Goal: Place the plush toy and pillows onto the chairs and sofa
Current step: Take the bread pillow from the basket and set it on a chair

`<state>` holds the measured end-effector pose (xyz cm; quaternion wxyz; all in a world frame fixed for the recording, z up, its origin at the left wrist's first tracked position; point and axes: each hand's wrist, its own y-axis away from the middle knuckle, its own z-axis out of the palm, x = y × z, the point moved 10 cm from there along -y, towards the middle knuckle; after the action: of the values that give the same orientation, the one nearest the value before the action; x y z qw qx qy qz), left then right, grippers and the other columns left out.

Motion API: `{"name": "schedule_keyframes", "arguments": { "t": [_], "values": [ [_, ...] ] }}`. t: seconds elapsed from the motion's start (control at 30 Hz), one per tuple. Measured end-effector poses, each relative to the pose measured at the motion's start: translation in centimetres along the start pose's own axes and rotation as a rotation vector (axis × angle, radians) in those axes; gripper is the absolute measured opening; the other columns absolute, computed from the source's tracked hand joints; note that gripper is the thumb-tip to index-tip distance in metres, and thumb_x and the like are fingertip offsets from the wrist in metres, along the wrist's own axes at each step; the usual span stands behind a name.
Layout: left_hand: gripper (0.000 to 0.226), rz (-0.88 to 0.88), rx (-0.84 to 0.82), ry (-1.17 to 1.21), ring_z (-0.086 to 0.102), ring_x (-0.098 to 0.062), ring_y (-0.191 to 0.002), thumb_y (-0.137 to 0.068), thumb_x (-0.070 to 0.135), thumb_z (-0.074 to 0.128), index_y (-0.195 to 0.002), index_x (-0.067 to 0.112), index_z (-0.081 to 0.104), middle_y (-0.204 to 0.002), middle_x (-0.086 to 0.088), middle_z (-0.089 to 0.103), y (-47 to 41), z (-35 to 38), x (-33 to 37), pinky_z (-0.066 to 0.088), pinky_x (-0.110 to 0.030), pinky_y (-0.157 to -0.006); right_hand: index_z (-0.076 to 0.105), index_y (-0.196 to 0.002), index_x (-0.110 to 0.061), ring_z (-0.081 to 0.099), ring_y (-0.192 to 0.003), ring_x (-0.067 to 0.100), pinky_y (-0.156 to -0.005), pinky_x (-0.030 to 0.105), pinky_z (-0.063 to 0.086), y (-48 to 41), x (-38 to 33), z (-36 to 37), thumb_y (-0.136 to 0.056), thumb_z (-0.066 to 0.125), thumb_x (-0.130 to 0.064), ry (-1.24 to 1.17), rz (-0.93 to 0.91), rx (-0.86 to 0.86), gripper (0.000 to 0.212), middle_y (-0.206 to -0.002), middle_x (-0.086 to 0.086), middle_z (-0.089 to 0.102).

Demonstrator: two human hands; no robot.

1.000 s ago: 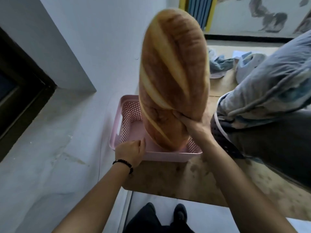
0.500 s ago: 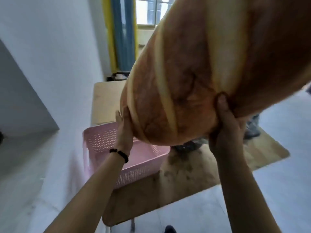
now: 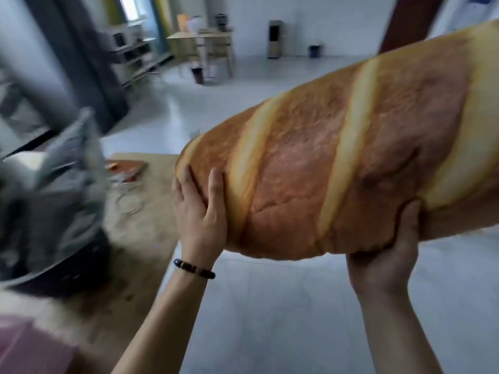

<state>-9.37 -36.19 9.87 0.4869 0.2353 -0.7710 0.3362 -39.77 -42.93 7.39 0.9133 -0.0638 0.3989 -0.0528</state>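
Observation:
A big plush pillow shaped like a loaf of bread [image 3: 337, 168], brown with pale diagonal stripes, hangs in the air in front of me, lying nearly level with its far end running out of view at the upper right. My left hand [image 3: 201, 211], with a dark bead bracelet at the wrist, presses flat against its near left end. My right hand [image 3: 388, 255] cups it from below near the middle. A grey pillow [image 3: 54, 190], blurred, lies at the left on the wooden table [image 3: 140, 238].
A corner of the pink basket [image 3: 29, 344] shows at the bottom left. Small items lie on the table's far part. Pale tiled floor [image 3: 270, 306] spreads ahead. Far back stand a wooden table with chairs [image 3: 208, 47], shelves [image 3: 129, 55] and a small bin [image 3: 314, 51].
The bread pillow has been lifted out of the pink basket and swung from upright to nearly level. My view has turned from the wall toward the open room. Both hands now hold it.

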Motion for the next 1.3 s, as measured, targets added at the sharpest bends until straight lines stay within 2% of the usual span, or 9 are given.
{"name": "schedule_keyframes", "arguments": {
  "t": [0.07,0.17,0.23,0.43,0.6,0.73,0.8,1.1,1.3],
  "values": [
    [0.097,0.008,-0.174,-0.02,0.022,-0.011,-0.15,-0.08,0.081,0.031,-0.158,0.025,0.023,-0.163,0.002,0.024,2.4,8.5,2.2,0.016,-0.035,-0.125,0.07,-0.126,-0.037,0.057,-0.134,0.017,-0.108,0.041,0.049,-1.5,-2.7,-6.7,-0.066,0.077,-0.07,-0.016,-0.017,0.164,0.07,-0.143,-0.005,0.063],
    [0.092,0.073,-0.351,-0.057,0.023,-0.002,-0.143,-0.08,0.08,0.033,-0.157,0.03,0.023,-0.155,0.014,0.026,5.8,20.6,4.5,0.016,-0.025,-0.117,0.067,-0.131,-0.037,0.059,-0.132,0.017,-0.105,0.04,0.05,-4.1,-7.0,-17.6,-0.096,0.05,-0.056,-0.014,-0.07,0.398,0.043,-0.14,-0.005,0.065],
    [0.088,0.074,-0.466,-0.059,0.024,0.001,-0.138,-0.08,0.079,0.035,-0.156,0.034,0.024,-0.15,0.019,0.027,7.5,28.4,6.0,0.017,-0.024,-0.113,0.058,-0.144,-0.026,0.058,-0.133,0.017,-0.105,0.039,0.05,-6.2,-10.3,-23.4,-0.104,0.039,-0.049,0.025,-0.091,0.489,0.049,-0.141,-0.005,0.064],
    [0.095,0.089,-0.778,-0.109,0.007,-0.011,-0.154,-0.071,0.088,0.034,-0.155,0.047,0.015,-0.167,0.011,0.008,14.3,47.3,11.7,0.011,-0.05,-0.124,0.049,-0.149,-0.022,0.059,-0.132,0.02,-0.116,0.05,0.039,-12.9,-20.2,-37.3,-0.102,0.045,-0.049,0.027,-0.158,0.652,0.054,-0.142,-0.002,0.063],
    [0.095,0.148,-0.922,-0.186,0.006,-0.015,-0.154,-0.068,0.088,0.033,-0.154,0.052,0.014,-0.168,0.009,0.004,17.6,61.4,13.4,0.006,-0.05,-0.122,0.05,-0.148,-0.018,0.061,-0.13,0.022,-0.107,0.045,0.045,-17.7,-23.8,-47.8,-0.101,0.044,-0.052,0.007,-0.169,0.742,0.058,-0.139,0.003,0.065],
    [0.097,0.142,-1.039,-0.199,0.006,-0.015,-0.153,-0.066,0.091,0.036,-0.153,0.054,0.014,-0.167,0.011,0.006,19.4,75.1,14.2,0.007,-0.051,-0.122,0.052,-0.144,-0.013,0.069,-0.108,0.015,-0.09,0.034,0.055,-23.6,-26.9,-56.6,-0.09,0.059,-0.058,0.044,-0.206,0.848,0.071,-0.119,-0.002,0.072],
    [0.099,0.122,-1.105,-0.194,0.01,-0.018,-0.153,-0.064,0.092,0.036,-0.153,0.052,0.017,-0.166,0.009,0.009,20.0,82.8,15.5,0.009,-0.053,-0.123,0.051,-0.146,-0.015,0.067,-0.112,0.015,-0.087,0.03,0.058,-27.9,-29.9,-60.7,-0.09,0.06,-0.058,0.065,-0.235,0.873,0.071,-0.131,-0.002,0.067],
    [0.11,0.36,-1.372,-0.159,0.006,-0.014,-0.154,-0.064,0.093,0.028,-0.159,0.039,0.012,-0.167,0.009,0.009,26.4,113.2,33.1,0.006,-0.048,-0.125,0.052,-0.144,-0.028,0.065,-0.125,0.018,-0.105,0.046,0.047,-41.2,-48.7,-74.9,-0.097,0.05,-0.055,0.139,-0.41,1.09,0.055,-0.134,-0.007,0.069],
    [0.104,0.5,-1.499,-0.148,0.0,-0.014,-0.155,-0.066,0.099,0.025,-0.155,0.051,0.003,-0.167,0.012,0.003,35.6,131.8,39.5,0.007,-0.055,-0.124,0.049,-0.147,-0.028,0.064,-0.126,0.018,-0.102,0.042,0.053,-47.3,-56.6,-89.8,-0.097,0.05,-0.057,0.12,-0.48,1.165,0.058,-0.135,-0.009,0.068]
  ]
}}
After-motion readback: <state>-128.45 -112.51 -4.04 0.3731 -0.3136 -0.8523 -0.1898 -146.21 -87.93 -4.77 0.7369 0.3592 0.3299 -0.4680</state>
